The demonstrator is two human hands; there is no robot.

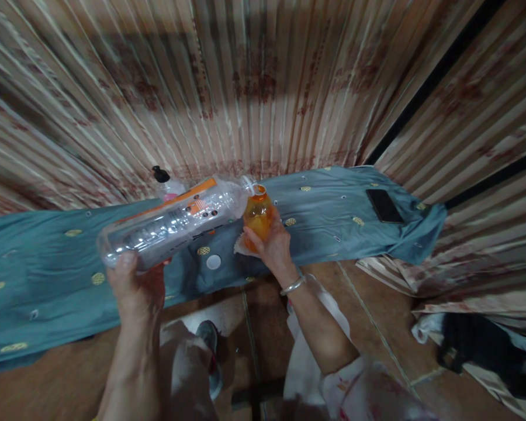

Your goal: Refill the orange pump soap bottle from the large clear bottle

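Observation:
My left hand (138,289) is wrapped round the base of a large clear plastic bottle (170,225) with an orange-and-white label. The bottle lies tilted nearly level, its open mouth pointing right. Close against that mouth is the neck of a smaller amber bottle (258,217), held upright in my right hand (275,248). I cannot tell whether liquid runs between them. Beneath the amber bottle a piece of pale cloth (242,244) shows on the table. A white round cap (213,262) lies nearby. Behind the large bottle stands a clear pump bottle (169,186) with a black top.
A blue-green patterned cloth (324,219) covers the long narrow table. On its right end rests a black phone (383,206). Pleated curtains (254,88) hang behind and at the right. Dark fabric (486,351) lies at the lower right, beside the tiled floor (363,316).

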